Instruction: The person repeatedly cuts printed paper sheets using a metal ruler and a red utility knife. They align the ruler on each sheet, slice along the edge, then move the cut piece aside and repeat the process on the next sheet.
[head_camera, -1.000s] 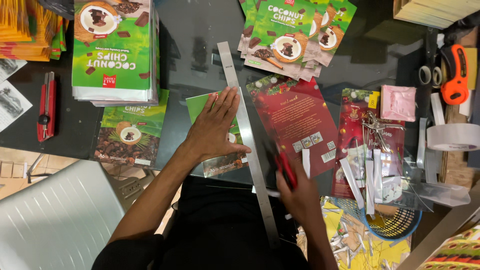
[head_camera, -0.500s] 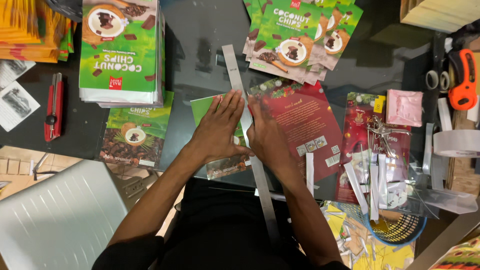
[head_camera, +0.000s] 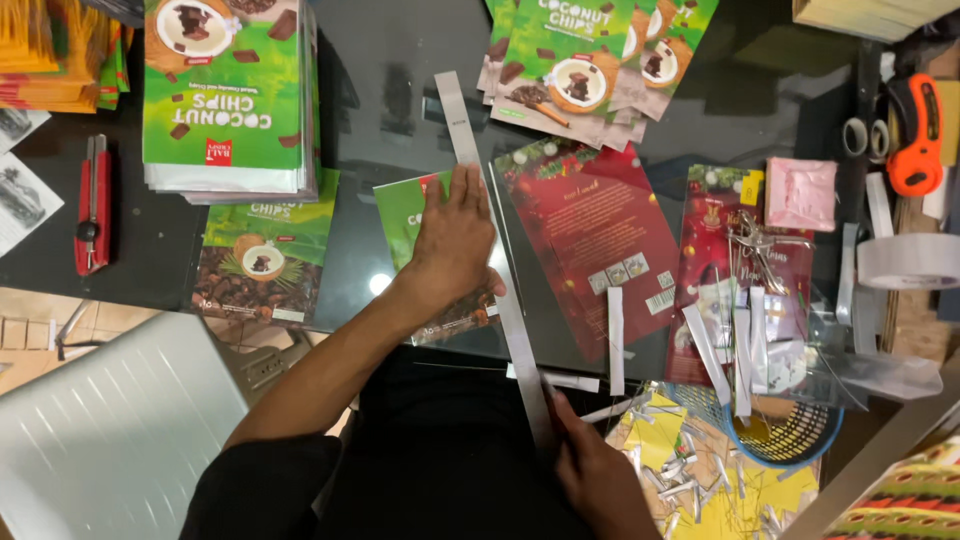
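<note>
The left hand (head_camera: 455, 245) is laid flat, fingers spread and extended, pressed on a green pouch (head_camera: 425, 250) and against the left edge of a long metal ruler (head_camera: 495, 270); nothing is gripped. The right hand (head_camera: 595, 475) is seen at the ruler's near end, fingers curled around it, though whether a blade is held there cannot be told. The ruler is a thin, straight, matt grey strip, run diagonally across the dark glossy table (head_camera: 390, 90). The pouch is flat and glossy, largely hidden beneath the palm, its right edge just under the ruler. Just right of the ruler a red pouch (head_camera: 590, 250) is laid flat, with a narrow silvery strip (head_camera: 616, 340) on its lower part. Further right, cut strips are heaped over a blue mesh basket (head_camera: 790, 435), whose far side is covered. A stack of green pouches (head_camera: 225, 95) is placed upper left, cut off by the frame, and a red knife (head_camera: 92, 205) lies well to the left. An orange cutter (head_camera: 915, 135) and a tape roll (head_camera: 910, 262) are noted at the right edge.
</note>
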